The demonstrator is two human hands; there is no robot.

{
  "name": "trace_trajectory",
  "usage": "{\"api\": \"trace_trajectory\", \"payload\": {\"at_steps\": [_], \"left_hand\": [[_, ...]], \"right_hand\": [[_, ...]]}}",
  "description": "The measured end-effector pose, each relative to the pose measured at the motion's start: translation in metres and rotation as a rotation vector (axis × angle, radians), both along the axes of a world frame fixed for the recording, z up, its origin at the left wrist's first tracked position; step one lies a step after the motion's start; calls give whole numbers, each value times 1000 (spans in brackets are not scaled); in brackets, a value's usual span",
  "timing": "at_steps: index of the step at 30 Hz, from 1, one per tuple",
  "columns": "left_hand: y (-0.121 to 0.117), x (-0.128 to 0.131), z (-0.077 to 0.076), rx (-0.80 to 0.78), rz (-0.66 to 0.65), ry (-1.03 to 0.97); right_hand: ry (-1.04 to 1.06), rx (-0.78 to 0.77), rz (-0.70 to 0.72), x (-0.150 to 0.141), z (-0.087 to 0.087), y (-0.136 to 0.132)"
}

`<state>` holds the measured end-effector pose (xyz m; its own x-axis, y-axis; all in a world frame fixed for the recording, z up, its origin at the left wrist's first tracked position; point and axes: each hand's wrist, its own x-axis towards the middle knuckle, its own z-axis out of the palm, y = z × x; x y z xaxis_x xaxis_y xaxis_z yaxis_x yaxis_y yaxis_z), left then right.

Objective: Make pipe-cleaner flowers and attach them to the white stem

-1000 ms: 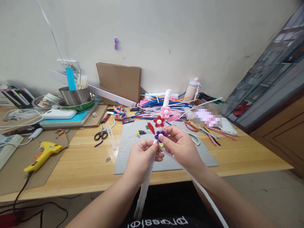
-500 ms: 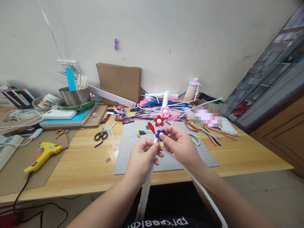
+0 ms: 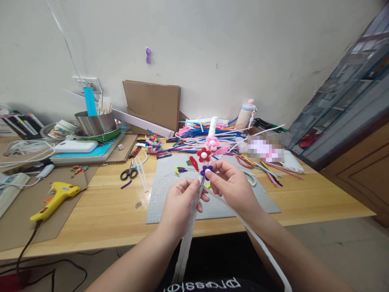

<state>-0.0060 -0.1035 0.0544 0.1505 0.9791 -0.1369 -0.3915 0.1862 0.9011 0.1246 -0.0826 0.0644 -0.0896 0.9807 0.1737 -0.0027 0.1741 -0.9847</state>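
Observation:
My left hand (image 3: 178, 205) is closed around a white band (image 3: 189, 235), thumb laid along its front. The band runs down toward my lap, and its white wrapped end (image 3: 213, 125) sticks up beyond my hands. My right hand (image 3: 233, 190) pinches a purple flower (image 3: 203, 172) with a pale centre against the band. A thin dark stem shows below the flower, near my left thumb. Farther up sit a red flower (image 3: 200, 154), a pink flower (image 3: 212, 143), a red leaf (image 3: 194, 163) and a pink leaf (image 3: 221, 151). A loose white strip (image 3: 258, 239) passes under my right forearm.
A grey cutting mat (image 3: 164, 202) lies under my hands, with small flower pieces (image 3: 181, 170) on it. Scissors (image 3: 129, 173) and a yellow glue gun (image 3: 56, 198) are to the left. Pipe cleaners (image 3: 194, 136) are heaped behind, near a bottle (image 3: 245, 115).
My left thumb has slid slightly back from the purple flower, and the dark stem now shows along the band. The flower has shifted a little to the right in my right fingers.

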Motion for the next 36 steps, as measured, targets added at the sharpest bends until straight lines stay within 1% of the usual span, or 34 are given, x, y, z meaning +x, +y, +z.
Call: {"api": "trace_trajectory", "payload": {"at_steps": [10, 17, 23, 30, 36], "left_hand": [[2, 2, -3, 25, 12, 19], [2, -1, -4, 58, 60, 29], [3, -2, -6, 63, 83, 30], [3, 0, -6, 35, 92, 31], [4, -1, -9, 62, 87, 45]], "right_hand": [[3, -16, 11, -1, 2, -1], [118, -19, 87, 3, -4, 0], [49, -33, 121, 5, -2, 1], [-45, -4, 62, -3, 0, 3], [-21, 0, 71, -3, 0, 3]]}}
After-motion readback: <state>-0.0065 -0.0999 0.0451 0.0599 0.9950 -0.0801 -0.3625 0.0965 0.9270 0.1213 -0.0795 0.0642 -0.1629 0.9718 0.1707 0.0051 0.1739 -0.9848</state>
